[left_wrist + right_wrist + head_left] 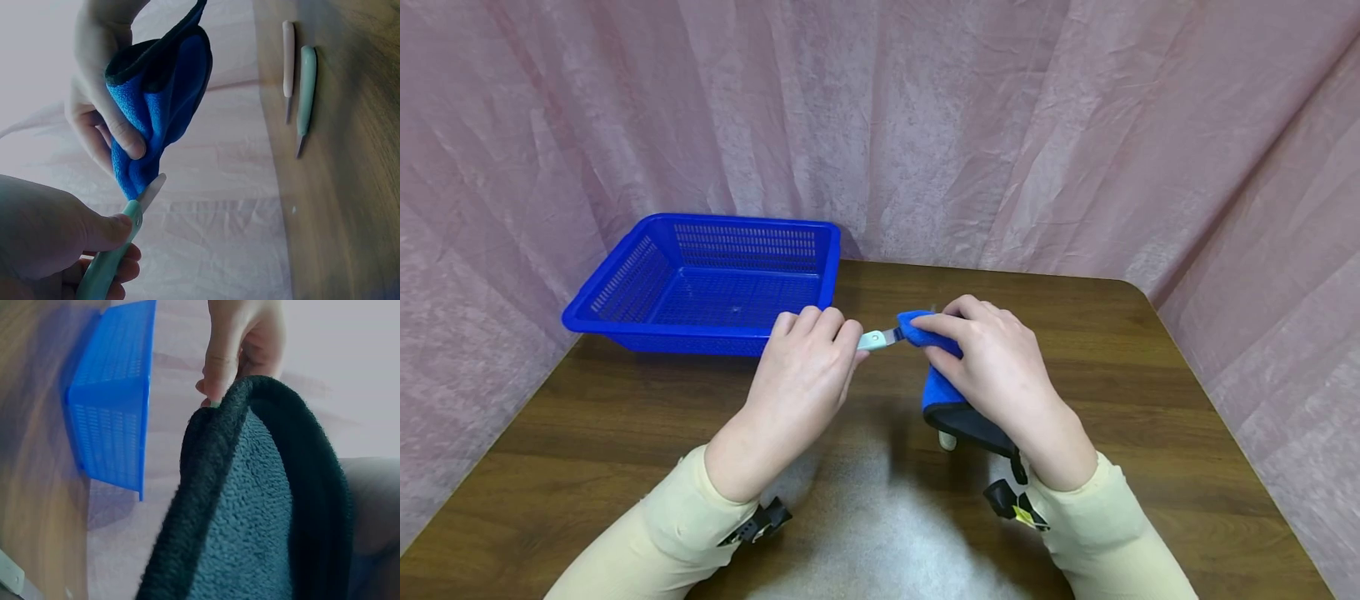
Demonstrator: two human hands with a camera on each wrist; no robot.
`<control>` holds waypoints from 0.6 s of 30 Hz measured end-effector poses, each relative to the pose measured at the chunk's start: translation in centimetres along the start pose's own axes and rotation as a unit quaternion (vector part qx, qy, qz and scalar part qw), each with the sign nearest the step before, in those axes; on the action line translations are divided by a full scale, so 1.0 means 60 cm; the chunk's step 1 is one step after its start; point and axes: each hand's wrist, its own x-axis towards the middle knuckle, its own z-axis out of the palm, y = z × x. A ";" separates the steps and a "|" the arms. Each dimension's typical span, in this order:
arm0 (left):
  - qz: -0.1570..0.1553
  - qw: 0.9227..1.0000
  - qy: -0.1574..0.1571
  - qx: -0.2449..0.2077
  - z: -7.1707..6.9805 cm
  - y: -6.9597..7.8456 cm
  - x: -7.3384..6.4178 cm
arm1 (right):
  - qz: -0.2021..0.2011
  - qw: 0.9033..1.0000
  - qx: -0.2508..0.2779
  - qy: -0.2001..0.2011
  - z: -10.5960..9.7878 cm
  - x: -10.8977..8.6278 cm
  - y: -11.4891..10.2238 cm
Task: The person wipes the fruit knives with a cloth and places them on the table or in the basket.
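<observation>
My left hand (805,358) grips the mint-green handle of a utensil (112,262), thumb along its side. A flat metal part (152,192) runs from the handle to the right, against a cloth. That blue cloth (942,390) with black edging hangs folded from my right hand (1000,358), which pinches it between thumb and fingers around the metal. The cloth hides part of the metal, so I cannot tell the utensil's kind. Both hands are raised over the table, a short gap apart. In the right wrist view the cloth (250,512) covers much of the scene.
A blue slotted plastic basket (574,321) stands at the back left of the brown wooden table (1112,350). On the table, a pale-pink-handled utensil (288,59) and a green-handled one (307,87) lie side by side. Pink curtains (925,125) hang behind.
</observation>
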 end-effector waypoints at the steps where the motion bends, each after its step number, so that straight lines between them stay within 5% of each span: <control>1: 0.000 1.000 0.003 0.002 0.000 0.000 0.000 | 0.003 1.000 0.000 0.000 -0.001 0.000 0.002; 18: -0.004 1.000 0.015 -0.012 -0.004 -0.002 0.002 | 0.051 0.999 -0.010 -0.006 -0.009 0.005 0.023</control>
